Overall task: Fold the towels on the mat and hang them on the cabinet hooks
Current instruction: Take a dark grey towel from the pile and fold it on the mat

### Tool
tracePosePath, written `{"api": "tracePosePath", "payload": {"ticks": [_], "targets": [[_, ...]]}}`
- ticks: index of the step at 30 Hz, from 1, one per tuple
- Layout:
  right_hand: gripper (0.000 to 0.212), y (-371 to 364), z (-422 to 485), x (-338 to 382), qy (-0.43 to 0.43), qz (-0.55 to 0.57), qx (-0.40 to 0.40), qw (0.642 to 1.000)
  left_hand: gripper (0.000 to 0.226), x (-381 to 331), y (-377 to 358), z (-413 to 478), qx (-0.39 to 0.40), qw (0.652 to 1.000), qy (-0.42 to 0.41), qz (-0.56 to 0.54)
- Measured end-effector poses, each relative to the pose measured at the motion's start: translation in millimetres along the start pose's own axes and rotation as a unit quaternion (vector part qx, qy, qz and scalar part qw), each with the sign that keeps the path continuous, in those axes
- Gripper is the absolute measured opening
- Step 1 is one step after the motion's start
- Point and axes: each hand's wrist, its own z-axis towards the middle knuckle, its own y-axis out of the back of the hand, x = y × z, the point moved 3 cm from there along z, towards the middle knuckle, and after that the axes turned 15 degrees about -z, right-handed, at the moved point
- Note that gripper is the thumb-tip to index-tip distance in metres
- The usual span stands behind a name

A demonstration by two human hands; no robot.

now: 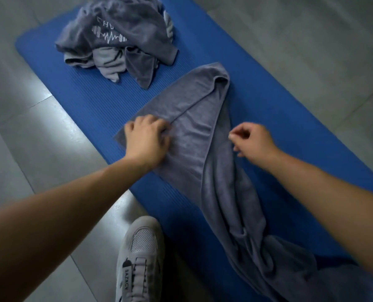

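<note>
Two hands at work on one grey towel [194, 131], seen from the head camera. Spread slantwise across the blue mat [83, 101], far end flat with a corner turned over, near end twisted into a rope and trailing toward the bottom right. Left hand [147, 138] down on the flat part, fingers bent, tips dug into a fold of cloth beside the diagonal crease. Right hand [252, 141] at the towel's right edge, fingers loosely curled, thumb near forefinger; pinching the hem or merely beside it — cannot tell through the blur.

Probably mid-spread, ahead of the first fold. To do it well: anchor with the left, draw the right edge outward, untwist the roped end, flatten the turned corner, match hems before creasing.

At the mat's far end, a crumpled heap of towels [115, 40], well apart from the working one. Pale shoe [142, 247] on the tiled floor [24, 127] just beside the mat, near the trailing end — easy to tread on. No cabinet hooks in view.
</note>
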Motion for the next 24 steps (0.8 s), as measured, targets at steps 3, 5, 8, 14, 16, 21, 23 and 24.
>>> {"api": "tracePosePath", "payload": {"ticks": [3, 5, 8, 14, 16, 21, 23, 24], "targets": [[0.008, -29, -61, -23, -0.048, 0.039, 0.086, 0.994, 0.01, -35, -39, -18, 0.213, 0.972, 0.007, -0.097], [0.005, -42, -90, -35, -0.071, 0.071, 0.113, 0.989, 0.017, -49, -59, -30, 0.298, 0.947, 0.016, -0.116], [0.012, -57, -123, -48, -0.086, 0.097, 0.088, 0.988, 0.036, -61, -76, -44, 0.358, 0.923, -0.01, -0.139], [0.015, -82, -162, -62, -0.021, -0.03, 0.065, 0.997, 0.038, -69, -89, -57, 0.398, 0.874, -0.259, 0.1], [0.016, -86, -169, -63, -0.008, -0.032, 0.046, 0.998, 0.033, -68, -89, -60, 0.39, 0.868, -0.287, 0.109], [0.029, -94, -178, -60, 0.004, -0.008, 0.012, 1.0, 0.007, -70, -86, -57, 0.352, 0.905, -0.237, -0.042], [0.037, -90, -179, -56, -0.004, 0.017, -0.034, 0.999, 0.006, -80, -84, -54, 0.336, 0.916, -0.201, -0.084], [0.04, -86, -180, -54, -0.016, 0.026, -0.057, 0.998, 0.006, -87, -83, -52, 0.33, 0.921, -0.188, -0.09]]}}
